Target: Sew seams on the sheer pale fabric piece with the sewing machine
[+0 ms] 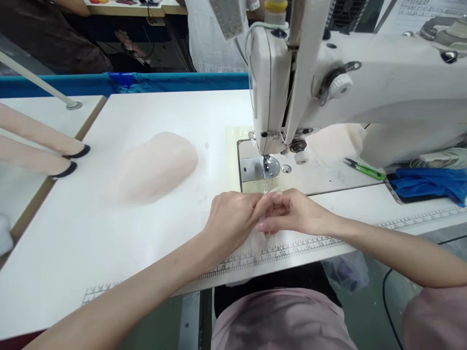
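A small piece of sheer pale fabric (260, 238) is held at the front edge of the white bench (109, 233), just in front of the needle plate (260, 167) of the sewing machine (328, 92). The left hand (233, 218) and the right hand (292, 214) are brought together over it, touching each other. The left fingers (264, 200) are curled and pressed together, pinching the fabric's upper edge; the right fingers (272, 224) are likewise closed on the fabric, with their tips tucked against the left hand. How much of the fabric lies beneath the hands cannot be told, since most of it is covered. Its lower part is spread over the ruler (292, 250) printed along the bench edge.

A mound of the same pale fabric (156, 165) is seen lying to the left on the bench, well apart from the hands. Green snips (365, 169) are laid on the machine bed to the right, and blue cloth (426, 187) is bunched beyond them. At the far left, two pale stocking forms with dark toes (69, 160) are laid on a neighbouring table (22, 194).
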### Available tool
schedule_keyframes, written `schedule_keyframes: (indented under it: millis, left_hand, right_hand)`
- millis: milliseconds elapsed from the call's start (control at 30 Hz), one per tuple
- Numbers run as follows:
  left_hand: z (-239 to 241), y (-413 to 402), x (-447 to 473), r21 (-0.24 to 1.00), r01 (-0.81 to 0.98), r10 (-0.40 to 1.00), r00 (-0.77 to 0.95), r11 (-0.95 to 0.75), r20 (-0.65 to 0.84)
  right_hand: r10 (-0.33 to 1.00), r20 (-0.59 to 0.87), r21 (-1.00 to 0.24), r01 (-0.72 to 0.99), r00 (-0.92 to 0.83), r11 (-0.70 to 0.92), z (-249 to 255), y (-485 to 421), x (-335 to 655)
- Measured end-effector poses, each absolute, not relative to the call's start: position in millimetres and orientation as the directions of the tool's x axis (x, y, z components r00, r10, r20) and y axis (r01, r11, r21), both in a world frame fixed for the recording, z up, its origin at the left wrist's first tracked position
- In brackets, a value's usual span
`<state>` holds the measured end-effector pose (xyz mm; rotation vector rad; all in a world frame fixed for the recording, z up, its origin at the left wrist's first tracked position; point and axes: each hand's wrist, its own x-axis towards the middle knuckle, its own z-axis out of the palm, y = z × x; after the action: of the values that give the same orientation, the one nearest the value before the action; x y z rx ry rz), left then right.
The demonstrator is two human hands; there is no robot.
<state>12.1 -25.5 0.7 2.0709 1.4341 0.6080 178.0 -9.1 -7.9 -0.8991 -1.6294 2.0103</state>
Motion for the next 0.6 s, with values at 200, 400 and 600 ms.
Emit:
schedule_keyframes:
  millis: [200,400,600]
  left_hand:
    - [6.7,-19.0,9.6,0.708,0.681,0.973,0.227,-0.189,0.042]
    - [10.1,-18.4,13.1,0.735,0.665,0.984,0.178,-0.131,0.014]
    - [10.0,-16.6,15.4,0.759,0.635,0.982,0.188,-0.143,0.027]
  right_hand:
    - [0.739,-0.258,-0.962,0.233,-0.623,-0.140,-4.4,-1.0,201.6]
    - [0.728,-0.274,-0.941,0.330,-0.628,-0.069,5.8,-3.0,198.5]
    - [0.733,-0.195,-0.968,0.250,-0.652,-0.036,0.6,-6.4,188.3]
